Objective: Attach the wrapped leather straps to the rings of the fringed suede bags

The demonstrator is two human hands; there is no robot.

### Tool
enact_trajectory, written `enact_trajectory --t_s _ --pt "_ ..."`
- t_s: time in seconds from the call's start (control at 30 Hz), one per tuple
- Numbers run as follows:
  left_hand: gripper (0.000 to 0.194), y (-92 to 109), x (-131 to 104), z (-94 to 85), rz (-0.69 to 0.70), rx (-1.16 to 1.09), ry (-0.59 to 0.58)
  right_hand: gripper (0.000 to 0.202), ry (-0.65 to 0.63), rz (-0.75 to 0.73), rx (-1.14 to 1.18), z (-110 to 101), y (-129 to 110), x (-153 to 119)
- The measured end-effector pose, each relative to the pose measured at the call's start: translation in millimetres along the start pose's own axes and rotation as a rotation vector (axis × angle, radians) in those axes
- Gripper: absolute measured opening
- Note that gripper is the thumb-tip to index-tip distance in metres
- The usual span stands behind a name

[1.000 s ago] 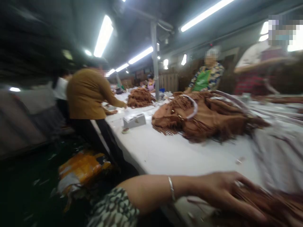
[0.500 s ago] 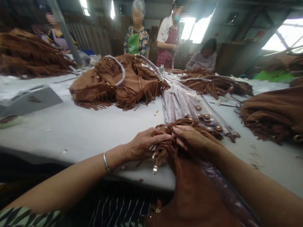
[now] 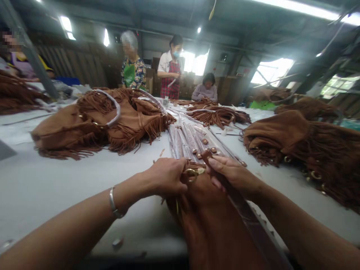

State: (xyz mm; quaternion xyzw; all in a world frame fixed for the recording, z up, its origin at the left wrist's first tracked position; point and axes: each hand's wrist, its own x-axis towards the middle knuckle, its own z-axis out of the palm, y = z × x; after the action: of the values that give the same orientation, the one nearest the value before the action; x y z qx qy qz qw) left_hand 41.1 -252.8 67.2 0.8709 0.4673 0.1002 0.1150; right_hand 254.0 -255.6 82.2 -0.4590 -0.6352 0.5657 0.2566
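A brown suede bag (image 3: 208,213) hangs over the near table edge in front of me. My left hand (image 3: 168,177) is closed on the bag's upper edge, right beside a gold ring (image 3: 191,174); its fingertips are partly hidden. Between the thumb and fingers of my right hand (image 3: 234,174) is the tab end of a brown strap (image 3: 239,204), which runs down to the right and looks wrapped in clear plastic. The tab stands up a little to the right of the ring, apart from it.
Several plastic-wrapped straps (image 3: 187,140) lie just beyond my hands. A fringed brown bag (image 3: 73,123) sits to the left, and more brown bags (image 3: 284,135) are piled on the right. Across the white table (image 3: 129,165) several co-workers are at the back.
My left hand has shifted from the fringe to beside the gold ring, now in plain sight. My right hand now raises the strap's tab. The view has swung right and up.
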Motion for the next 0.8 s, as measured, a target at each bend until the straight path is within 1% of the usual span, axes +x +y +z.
enact_trajectory --t_s 0.07,0.1,0.17,0.2,0.27,0.37,0.43,0.53,0.67,0.73,0.8 --pt "0.03 3.5 -7.7 -16.1 -0.022 0.003 -0.143 0.037 -0.048 0.018 0.009 1.6 -4.7 -13.7" --pt "0.03 3.8 -11.8 -22.3 -0.023 -0.014 -0.198 0.037 -0.052 0.024 0.011 4.0 -5.3 -17.5" --pt "0.032 2.1 -19.0 -29.5 -0.015 -0.068 -0.267 0.038 -0.025 0.037 0.004 10.7 -3.6 -18.8" --pt "0.033 0.1 -21.5 -30.1 -0.008 -0.102 -0.296 0.038 -0.012 0.041 -0.002 14.5 -1.8 -16.9" --pt "0.038 -5.5 -24.1 -26.1 0.008 -0.184 -0.341 0.038 -0.026 0.046 -0.015 22.1 2.2 -10.1" --pt "0.05 -15.3 -22.4 -13.3 0.031 -0.352 -0.411 0.04 -0.118 0.054 -0.019 31.6 5.7 2.1" --pt "0.049 -20.7 -19.0 -5.2 0.037 -0.477 -0.452 0.04 -0.146 0.057 -0.013 34.7 5.0 9.5" --pt "0.041 -26.5 -12.7 2.2 0.055 -0.622 -0.469 0.037 -0.098 0.037 -0.006 34.3 0.5 18.6" --pt "0.032 -33.5 -3.2 6.4 0.07 -0.698 -0.395 0.031 0.007 -0.003 -0.091 30.6 -5.8 27.4" --pt "0.026 -37.3 1.1 9.3 0.063 -0.712 -0.379 0.035 0.004 -0.001 -0.181 30.6 -6.0 31.8" --pt "0.024 -40.2 3.7 13.9 0.038 -0.689 -0.349 0.035 -0.042 0.026 -0.245 31.7 -3.1 37.6"
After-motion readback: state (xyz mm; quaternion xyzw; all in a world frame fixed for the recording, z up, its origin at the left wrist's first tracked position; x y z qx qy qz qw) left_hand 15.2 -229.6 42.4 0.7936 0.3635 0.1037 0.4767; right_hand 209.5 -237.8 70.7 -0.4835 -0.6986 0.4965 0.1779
